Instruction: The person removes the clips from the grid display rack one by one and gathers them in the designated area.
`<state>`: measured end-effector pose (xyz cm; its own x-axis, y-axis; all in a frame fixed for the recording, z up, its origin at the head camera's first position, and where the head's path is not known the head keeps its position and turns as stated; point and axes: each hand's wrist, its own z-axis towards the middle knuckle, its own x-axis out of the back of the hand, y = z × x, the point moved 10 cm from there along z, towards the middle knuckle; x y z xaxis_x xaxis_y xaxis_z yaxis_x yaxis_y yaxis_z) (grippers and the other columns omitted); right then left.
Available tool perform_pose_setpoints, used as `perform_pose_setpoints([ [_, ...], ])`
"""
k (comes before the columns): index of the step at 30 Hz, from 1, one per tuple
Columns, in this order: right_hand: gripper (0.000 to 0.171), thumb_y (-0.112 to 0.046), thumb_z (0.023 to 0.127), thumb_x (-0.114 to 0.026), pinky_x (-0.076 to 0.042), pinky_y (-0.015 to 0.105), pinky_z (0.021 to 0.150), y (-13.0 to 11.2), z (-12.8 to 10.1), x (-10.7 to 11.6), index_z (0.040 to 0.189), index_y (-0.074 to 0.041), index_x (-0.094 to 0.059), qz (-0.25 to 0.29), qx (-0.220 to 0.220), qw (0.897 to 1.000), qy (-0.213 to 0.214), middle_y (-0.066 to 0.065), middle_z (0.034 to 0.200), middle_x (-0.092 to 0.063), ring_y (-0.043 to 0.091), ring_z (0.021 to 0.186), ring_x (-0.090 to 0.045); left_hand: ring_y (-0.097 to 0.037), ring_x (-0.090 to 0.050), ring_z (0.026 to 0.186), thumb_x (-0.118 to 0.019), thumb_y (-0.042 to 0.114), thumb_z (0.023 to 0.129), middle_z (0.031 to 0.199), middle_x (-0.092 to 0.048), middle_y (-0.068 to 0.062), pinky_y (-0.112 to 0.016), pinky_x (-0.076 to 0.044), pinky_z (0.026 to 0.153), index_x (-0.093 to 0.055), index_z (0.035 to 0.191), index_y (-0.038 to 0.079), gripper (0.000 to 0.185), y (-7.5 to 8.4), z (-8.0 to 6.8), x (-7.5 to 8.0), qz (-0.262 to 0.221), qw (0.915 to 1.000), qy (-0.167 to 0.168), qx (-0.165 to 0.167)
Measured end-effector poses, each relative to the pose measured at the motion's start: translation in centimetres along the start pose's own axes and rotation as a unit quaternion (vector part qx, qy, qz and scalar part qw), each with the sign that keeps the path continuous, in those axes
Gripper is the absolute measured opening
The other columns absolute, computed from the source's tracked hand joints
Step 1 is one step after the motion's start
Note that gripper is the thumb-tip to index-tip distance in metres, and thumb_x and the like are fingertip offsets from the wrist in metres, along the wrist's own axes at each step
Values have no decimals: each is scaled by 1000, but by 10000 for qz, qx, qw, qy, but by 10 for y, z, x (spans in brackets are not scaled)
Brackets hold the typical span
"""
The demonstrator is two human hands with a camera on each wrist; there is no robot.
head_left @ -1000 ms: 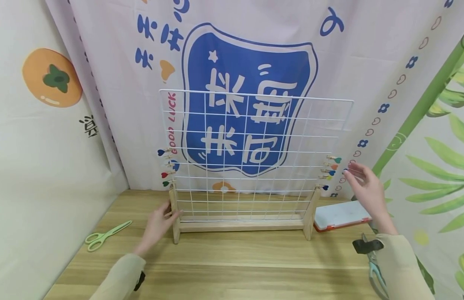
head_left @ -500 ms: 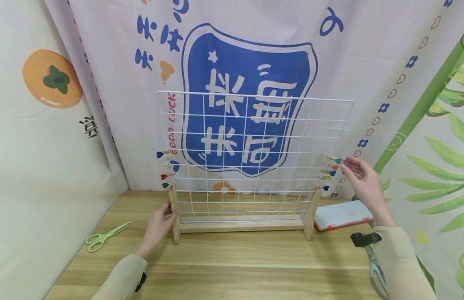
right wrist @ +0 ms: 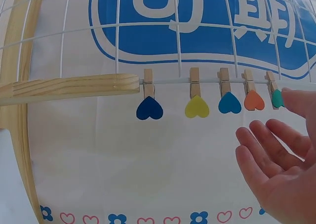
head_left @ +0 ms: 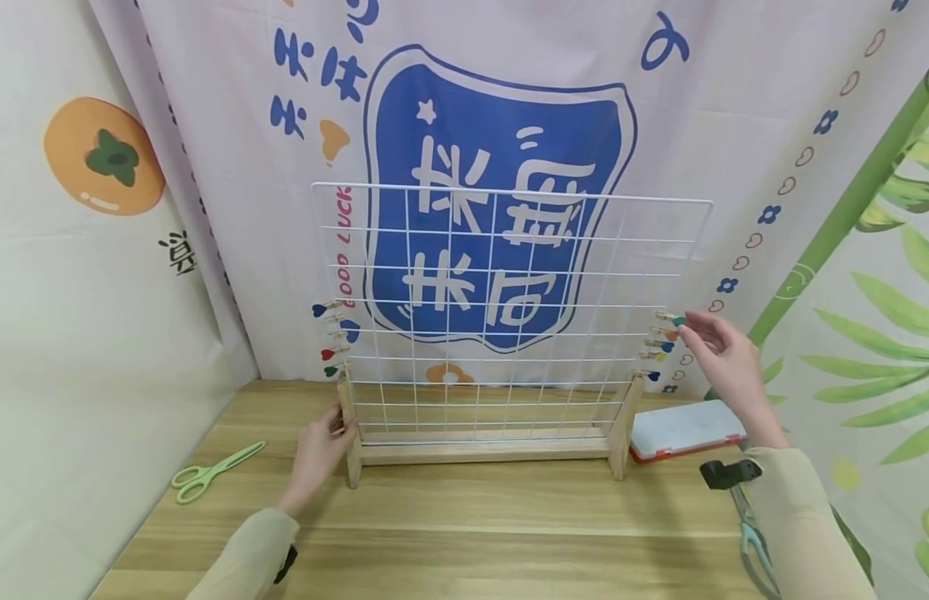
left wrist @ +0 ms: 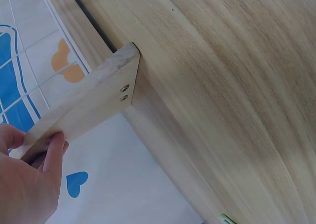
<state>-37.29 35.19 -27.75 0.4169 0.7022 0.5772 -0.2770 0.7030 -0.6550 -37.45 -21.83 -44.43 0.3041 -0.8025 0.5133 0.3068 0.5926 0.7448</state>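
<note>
Hands work both ends of a white wire grid (head_left: 509, 308) standing on a wooden table (head_left: 464, 525): left hand (head_left: 322, 446) grips its wooden upright (left wrist: 79, 110), while right hand (head_left: 722, 354), fingers loose, touches the green-heart clothespin (right wrist: 275, 96). Judging by this, unclipping comes next, requiring a firm pinch.

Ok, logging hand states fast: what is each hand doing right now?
Left hand: holds the wooden stand post.
Right hand: open, fingertip at the green heart clip, nothing held.
</note>
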Motion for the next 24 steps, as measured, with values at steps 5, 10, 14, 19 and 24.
perform_pose_setpoints([
  [5,46,-43,94,-51,-37,-7,80,-2,1,0,130,-14,-53,-81,20,10000,45,12,126,-59,-21,95,-46,-41,-67,96,-58,1,87,108,-64,-32,-41,-59,77,-57,115,-11,31,-2,0,0,111,9998,37,129],
  [10,43,-42,94,-52,-37,-7,79,-4,1,1,125,-14,-57,-119,59,9998,115,3,119,-61,-21,93,-47,-40,-66,97,-59,2,87,110,-64,-32,-40,-59,79,-56,117,-11,34,-5,1,-1,83,9996,5,253],
  [14,40,-40,93,-53,-38,-7,78,-4,2,3,122,-13,-59,-37,108,9997,205,-17,109,-59,-20,92,-49,-40,-66,97,-59,3,86,110,-64,-31,-40,-59,79,-56,118,-11,34,-6,0,0,102,9996,8,262],
  [19,40,-41,93,-53,-39,-6,76,-3,2,5,120,-13,-61,-7,48,9994,336,-23,105,-58,-20,91,-50,-39,-67,97,-58,3,87,110,-64,-31,-40,-59,78,-56,118,-11,34,-6,1,0,141,9996,10,248],
  [24,40,-41,94,-52,-39,-6,76,-2,2,8,119,-12,-62,2,-65,9990,441,-24,103,-57,-21,90,-49,-39,-67,98,-59,2,87,110,-64,-31,-39,-59,78,-56,117,-11,34,-7,1,-2,89,9996,-21,256],
])
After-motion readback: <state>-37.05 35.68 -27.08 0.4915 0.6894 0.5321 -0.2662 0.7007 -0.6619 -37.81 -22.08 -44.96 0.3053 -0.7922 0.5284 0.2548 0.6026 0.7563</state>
